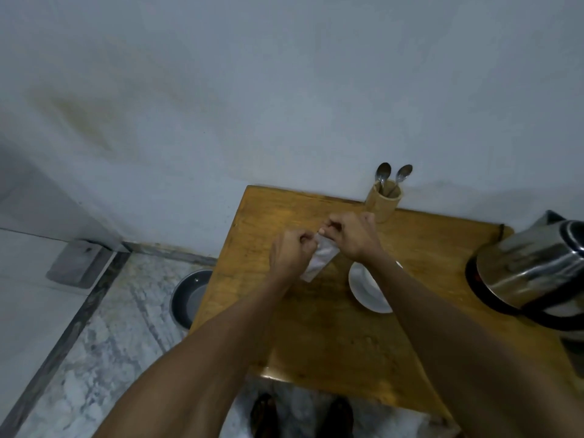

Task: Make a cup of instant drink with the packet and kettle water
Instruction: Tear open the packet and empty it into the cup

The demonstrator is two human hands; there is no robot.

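A small pale packet point(319, 260) hangs above the wooden table point(316, 327), pinched at its top edge by both hands. My left hand point(292, 252) grips the top left corner and my right hand point(350, 233) grips the top right corner. Below and to the right stands a white cup point(363, 284), partly hidden by my right forearm. The steel kettle point(534, 270) with a black base sits at the table's right edge.
A wooden holder point(383, 200) with two spoons point(392, 175) stands at the back against the wall. A dark round bowl point(189, 298) lies on the stone floor left of the table. My feet point(300, 418) show under the near edge.
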